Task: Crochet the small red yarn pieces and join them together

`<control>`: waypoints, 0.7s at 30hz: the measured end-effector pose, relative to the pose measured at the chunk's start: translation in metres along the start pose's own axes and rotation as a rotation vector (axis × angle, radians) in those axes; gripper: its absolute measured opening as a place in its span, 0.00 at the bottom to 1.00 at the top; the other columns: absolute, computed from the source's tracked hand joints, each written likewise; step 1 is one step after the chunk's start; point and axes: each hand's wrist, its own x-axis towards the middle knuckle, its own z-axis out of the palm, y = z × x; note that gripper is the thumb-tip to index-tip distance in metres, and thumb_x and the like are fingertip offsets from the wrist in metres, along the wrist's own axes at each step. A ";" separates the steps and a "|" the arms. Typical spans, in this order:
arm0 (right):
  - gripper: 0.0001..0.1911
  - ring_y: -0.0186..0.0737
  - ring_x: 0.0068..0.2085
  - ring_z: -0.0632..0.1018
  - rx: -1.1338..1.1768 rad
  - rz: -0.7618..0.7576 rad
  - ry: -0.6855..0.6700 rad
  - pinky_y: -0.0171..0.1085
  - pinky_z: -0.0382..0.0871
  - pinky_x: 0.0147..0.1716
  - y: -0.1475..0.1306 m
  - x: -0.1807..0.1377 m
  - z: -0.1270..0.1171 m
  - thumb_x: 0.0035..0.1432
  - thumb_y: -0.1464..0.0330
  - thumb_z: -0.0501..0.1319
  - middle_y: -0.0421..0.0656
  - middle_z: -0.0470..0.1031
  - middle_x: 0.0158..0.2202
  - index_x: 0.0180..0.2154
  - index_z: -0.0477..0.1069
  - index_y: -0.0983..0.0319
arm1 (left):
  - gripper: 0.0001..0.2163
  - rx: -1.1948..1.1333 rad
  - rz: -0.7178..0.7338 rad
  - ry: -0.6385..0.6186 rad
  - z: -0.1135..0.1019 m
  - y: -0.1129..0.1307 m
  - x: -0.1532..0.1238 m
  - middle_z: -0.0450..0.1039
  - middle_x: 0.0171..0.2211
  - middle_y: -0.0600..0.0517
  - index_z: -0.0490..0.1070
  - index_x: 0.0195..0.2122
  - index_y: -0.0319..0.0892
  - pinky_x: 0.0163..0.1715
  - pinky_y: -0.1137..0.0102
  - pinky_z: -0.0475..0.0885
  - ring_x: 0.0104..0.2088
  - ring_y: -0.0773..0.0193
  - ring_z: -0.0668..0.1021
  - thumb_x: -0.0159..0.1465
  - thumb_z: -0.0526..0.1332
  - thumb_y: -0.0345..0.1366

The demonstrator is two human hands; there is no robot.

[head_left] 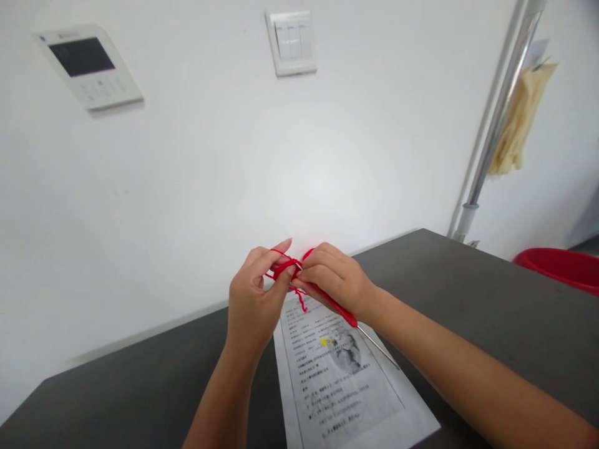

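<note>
My left hand pinches a small piece of red crochet work between thumb and fingers, with a strand of red yarn running over the index finger. Close against it, my right hand grips a crochet hook by its red handle; a thin metal shaft sticks out behind toward the lower right. The hook's working tip is hidden at the fingers. A short curly tail of red yarn hangs below the work.
Under the hands lies a printed sheet with a yellow stitch marker on it. The dark table meets a white wall with a switch panel and an intercom. A red tub stands at right, near a metal pole.
</note>
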 end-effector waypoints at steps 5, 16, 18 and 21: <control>0.07 0.37 0.32 0.71 -0.005 0.004 -0.025 0.36 0.70 0.31 -0.002 0.003 -0.002 0.70 0.73 0.56 0.43 0.73 0.28 0.35 0.65 0.62 | 0.05 -0.065 -0.058 -0.003 -0.001 0.002 -0.001 0.80 0.42 0.50 0.76 0.30 0.43 0.44 0.67 0.70 0.45 0.60 0.79 0.62 0.62 0.30; 0.06 0.35 0.34 0.76 0.327 0.336 0.031 0.35 0.73 0.35 -0.010 0.005 -0.003 0.67 0.68 0.58 0.43 0.76 0.32 0.37 0.71 0.62 | 0.07 0.092 0.060 0.041 -0.003 -0.002 0.001 0.80 0.41 0.49 0.78 0.32 0.42 0.42 0.66 0.70 0.39 0.63 0.77 0.64 0.60 0.30; 0.09 0.33 0.32 0.76 0.378 0.523 -0.002 0.33 0.71 0.34 -0.013 0.007 -0.006 0.68 0.67 0.58 0.41 0.76 0.31 0.34 0.72 0.61 | 0.06 0.106 0.062 0.056 -0.003 -0.004 0.002 0.80 0.40 0.50 0.78 0.33 0.43 0.41 0.67 0.71 0.38 0.63 0.77 0.64 0.61 0.29; 0.09 0.32 0.33 0.77 0.377 0.639 -0.043 0.33 0.70 0.33 -0.017 0.009 -0.009 0.68 0.67 0.58 0.40 0.77 0.32 0.35 0.74 0.61 | 0.06 0.121 0.054 0.069 -0.004 -0.004 0.002 0.80 0.39 0.51 0.78 0.33 0.43 0.40 0.68 0.71 0.37 0.64 0.77 0.64 0.61 0.29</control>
